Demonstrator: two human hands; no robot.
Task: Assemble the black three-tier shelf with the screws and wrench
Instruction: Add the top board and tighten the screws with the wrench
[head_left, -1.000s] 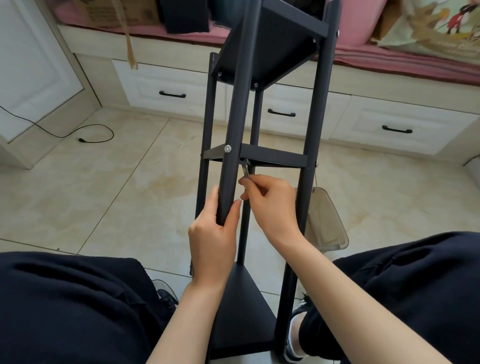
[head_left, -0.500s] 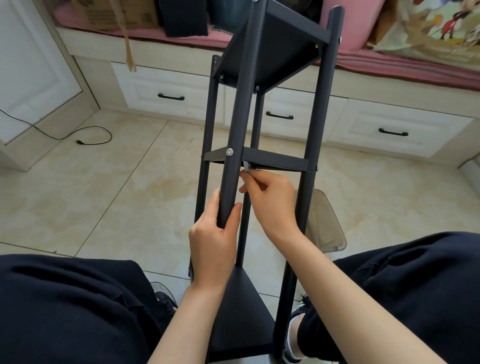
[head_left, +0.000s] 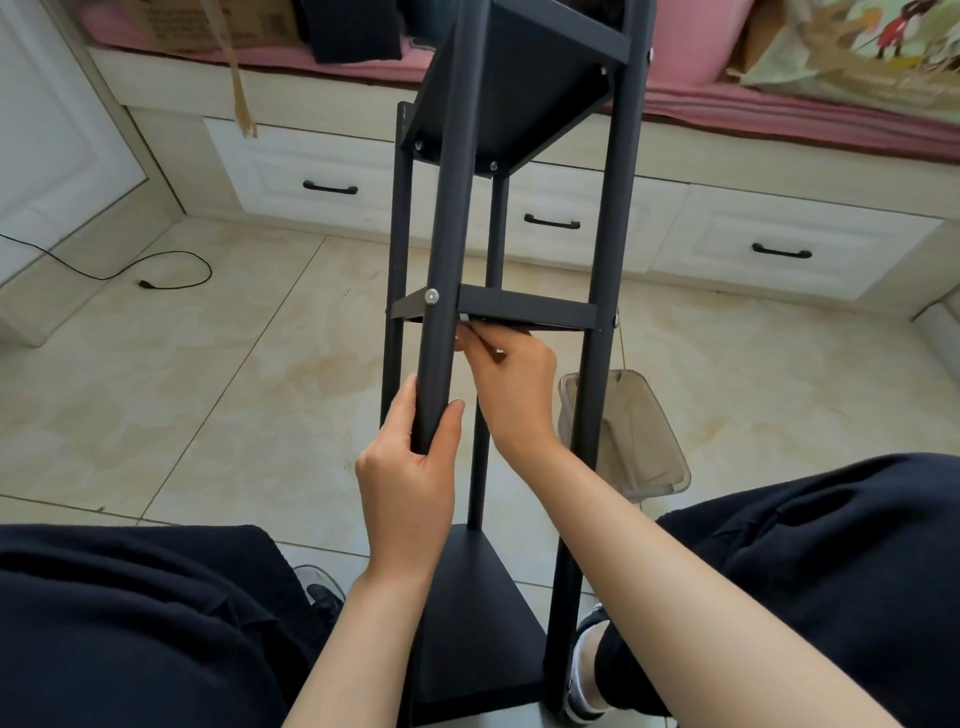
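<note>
The black three-tier shelf (head_left: 524, 310) leans away from me between my knees, with its near tier low in the head view and its far tier at the top. My left hand (head_left: 410, 478) grips the near left pole (head_left: 447, 249) below the middle tier. A silver screw head (head_left: 431, 296) shows on that pole at the middle tier. My right hand (head_left: 511, 384) pinches a small silver wrench (head_left: 464, 318) just under the middle tier, right of the pole. Most of the wrench is hidden by my fingers.
A clear plastic tray (head_left: 631, 431) lies on the tiled floor behind the right pole. White drawers (head_left: 322, 182) under a pink-cushioned bench (head_left: 779, 111) stand beyond the shelf. A black cable (head_left: 171, 270) runs across the floor at left. My dark-trousered legs flank the shelf.
My right hand has risen a little with the wrench, up against the underside of the middle tier. My left hand keeps its grip on the pole. The view shifted slightly.
</note>
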